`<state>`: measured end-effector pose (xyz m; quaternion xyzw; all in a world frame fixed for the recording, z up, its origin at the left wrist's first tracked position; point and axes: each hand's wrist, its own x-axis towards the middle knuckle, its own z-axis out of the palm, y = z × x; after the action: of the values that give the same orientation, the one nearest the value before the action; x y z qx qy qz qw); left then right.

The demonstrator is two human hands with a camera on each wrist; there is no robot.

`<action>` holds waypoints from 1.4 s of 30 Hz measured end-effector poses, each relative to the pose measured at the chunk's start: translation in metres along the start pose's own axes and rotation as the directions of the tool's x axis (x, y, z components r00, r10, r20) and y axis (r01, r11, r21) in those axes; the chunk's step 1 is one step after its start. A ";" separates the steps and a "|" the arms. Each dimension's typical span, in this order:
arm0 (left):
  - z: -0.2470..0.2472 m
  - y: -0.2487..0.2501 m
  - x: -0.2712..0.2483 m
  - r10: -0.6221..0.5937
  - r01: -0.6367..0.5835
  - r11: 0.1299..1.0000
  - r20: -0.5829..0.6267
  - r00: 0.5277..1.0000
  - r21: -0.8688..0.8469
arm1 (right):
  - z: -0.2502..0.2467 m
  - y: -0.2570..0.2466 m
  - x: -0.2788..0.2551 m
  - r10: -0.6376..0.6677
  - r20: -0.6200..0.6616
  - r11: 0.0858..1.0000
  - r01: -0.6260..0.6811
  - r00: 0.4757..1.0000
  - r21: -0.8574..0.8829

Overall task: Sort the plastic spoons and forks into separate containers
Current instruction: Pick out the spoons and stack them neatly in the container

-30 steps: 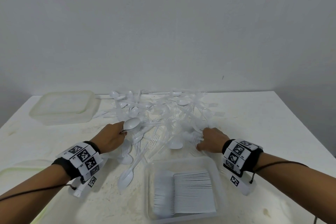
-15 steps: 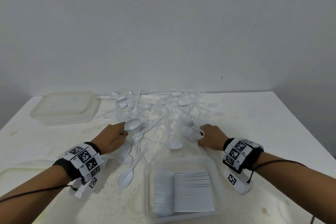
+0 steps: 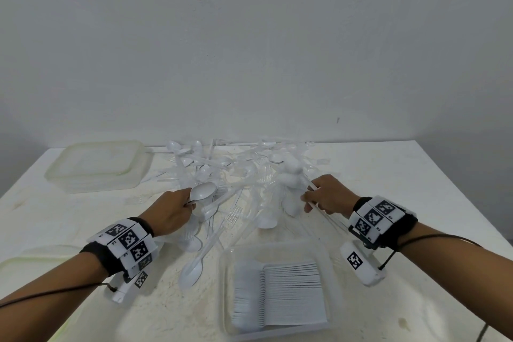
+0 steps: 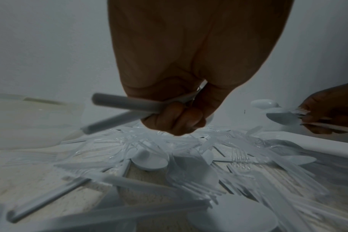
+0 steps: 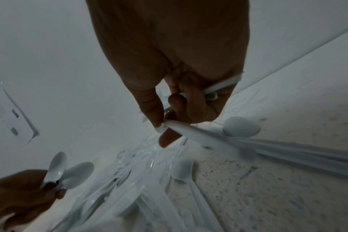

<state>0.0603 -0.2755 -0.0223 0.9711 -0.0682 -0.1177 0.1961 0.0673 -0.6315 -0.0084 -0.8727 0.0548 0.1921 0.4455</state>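
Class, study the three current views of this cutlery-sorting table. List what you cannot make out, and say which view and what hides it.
- Head view: what the far container holds; its cloudy walls hide the inside.
- Head view: the flat lid at the near left is cut by the frame edge.
- Left wrist view: how many spoons the left hand grips; curled fingers and blur hide them.
- Right wrist view: the right hand pinches white handles, but blur hides whether all are spoons.

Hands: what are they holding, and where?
Left hand grips white spoons by their handles; right hand pinches spoons by the handles too.
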 end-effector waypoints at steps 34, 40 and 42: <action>-0.012 0.027 0.003 0.022 -0.019 0.995 0.034 0.999 -0.097 | -0.007 0.010 0.010 -0.072 -0.123 0.935 0.024 0.990 -0.353; -0.013 0.026 0.002 -0.017 0.020 0.996 0.037 0.999 -0.085 | 0.020 0.021 0.013 0.008 0.079 0.804 0.041 0.997 -0.593; -0.011 0.025 0.000 -0.042 0.043 0.999 0.039 0.998 -0.031 | 0.027 0.021 0.013 0.007 0.084 0.768 0.048 0.996 -0.639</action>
<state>0.0607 -0.2940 -0.0026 0.9666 -0.0496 -0.1417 0.2076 0.0664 -0.6218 -0.0437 -0.9643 -0.0417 0.2296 0.1256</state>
